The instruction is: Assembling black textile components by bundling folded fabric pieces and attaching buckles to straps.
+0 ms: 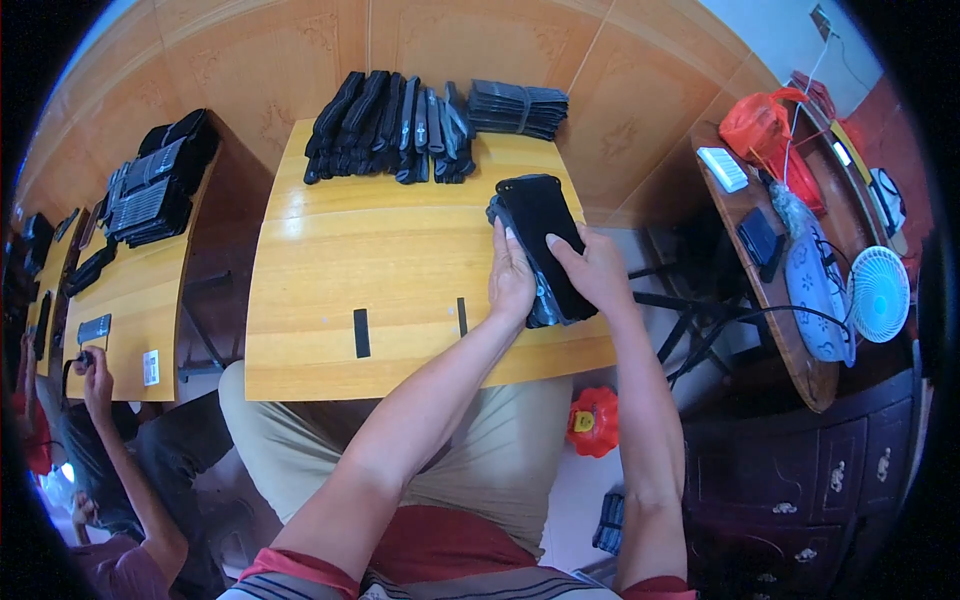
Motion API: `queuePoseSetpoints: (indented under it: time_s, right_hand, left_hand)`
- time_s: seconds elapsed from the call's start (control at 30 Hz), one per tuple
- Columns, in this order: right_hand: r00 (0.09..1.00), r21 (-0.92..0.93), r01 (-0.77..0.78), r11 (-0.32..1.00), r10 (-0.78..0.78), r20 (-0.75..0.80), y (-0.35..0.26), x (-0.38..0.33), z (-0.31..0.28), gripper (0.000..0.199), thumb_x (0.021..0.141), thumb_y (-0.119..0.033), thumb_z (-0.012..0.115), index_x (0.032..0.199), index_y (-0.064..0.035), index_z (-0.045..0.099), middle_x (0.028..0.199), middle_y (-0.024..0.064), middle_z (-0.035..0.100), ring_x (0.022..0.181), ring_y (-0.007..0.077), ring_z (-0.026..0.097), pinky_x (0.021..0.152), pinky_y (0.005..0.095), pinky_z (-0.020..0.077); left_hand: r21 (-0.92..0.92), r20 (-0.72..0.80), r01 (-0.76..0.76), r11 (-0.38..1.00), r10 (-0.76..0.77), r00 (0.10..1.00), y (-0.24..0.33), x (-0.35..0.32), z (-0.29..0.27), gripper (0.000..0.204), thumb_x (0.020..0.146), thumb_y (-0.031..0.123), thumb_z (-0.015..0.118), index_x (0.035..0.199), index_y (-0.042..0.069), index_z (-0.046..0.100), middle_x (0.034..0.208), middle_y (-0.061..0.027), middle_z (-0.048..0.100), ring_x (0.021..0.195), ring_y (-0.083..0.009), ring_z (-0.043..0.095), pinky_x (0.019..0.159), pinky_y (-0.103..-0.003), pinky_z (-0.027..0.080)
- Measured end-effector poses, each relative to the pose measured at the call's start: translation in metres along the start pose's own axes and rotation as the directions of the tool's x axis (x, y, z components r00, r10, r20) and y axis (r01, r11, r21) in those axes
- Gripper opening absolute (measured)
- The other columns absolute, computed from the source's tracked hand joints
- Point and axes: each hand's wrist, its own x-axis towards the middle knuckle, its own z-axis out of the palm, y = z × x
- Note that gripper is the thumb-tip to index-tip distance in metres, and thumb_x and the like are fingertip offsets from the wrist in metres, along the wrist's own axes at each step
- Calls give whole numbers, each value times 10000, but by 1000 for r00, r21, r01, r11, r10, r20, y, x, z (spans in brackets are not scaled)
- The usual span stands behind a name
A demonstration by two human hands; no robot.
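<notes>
A thick stack of flat black pieces (545,215) with rounded corners stands tilted over the right side of the yellow wooden table (300,260). Glossy wrapping shows along its left and lower edges; I cannot make out the exact kind of the pieces. My left hand (512,272) presses against the left side of the stack, fingers pointing up. Round its right side is my right hand (596,272), the thumb lying on the black front face. Two short black strips, a wider one (361,333) and a narrow one (462,316), lie on the tabletop nearer to me.
Along the far edge stand bundles of black items (380,125) and a banded pile (518,108). On the left, a person's hand (92,380) works at another table (150,300). A side table at right carries a red bag (760,125) and a fan (880,293).
</notes>
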Motion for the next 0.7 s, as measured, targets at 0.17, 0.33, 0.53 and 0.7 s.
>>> queuePoseSetpoints:
  time_s: [0.17,0.33,0.53,0.7]
  right_hand:
    - [998,-165,-35,986,25,-62,2,-2,13,697,915,-490,589,1348,51,516,1108,313,665,1044,453,648,923,506,501]
    - [998,-101,-36,994,30,-58,0,-8,9,688,919,-459,606,1304,107,545,1102,325,664,1065,439,650,931,474,497]
    - [1000,-136,13,991,-14,-3,-17,-19,-3,647,923,-426,612,1354,47,514,1099,280,682,1025,419,669,891,484,517]
    - [975,398,212,893,-223,-20,-17,-40,-33,544,936,-282,657,1348,50,531,1145,208,692,973,280,698,873,382,529]
  left_hand:
    - [-292,18,235,927,-241,970,27,4,-2,602,1079,462,332,1553,98,259,1444,-137,469,1315,-231,459,1085,-341,387]
    - [-362,205,264,894,-200,958,50,-7,-9,887,955,572,561,1535,36,158,1472,-192,393,1353,-281,408,1111,-391,362]
    - [-438,166,253,863,-199,966,63,-12,-15,938,807,267,814,1460,25,186,1298,-199,504,1171,-284,559,961,-399,507]
    - [-514,261,261,817,-140,955,90,-27,-34,908,814,222,803,1468,53,195,1302,-218,501,1151,-284,581,942,-413,535]
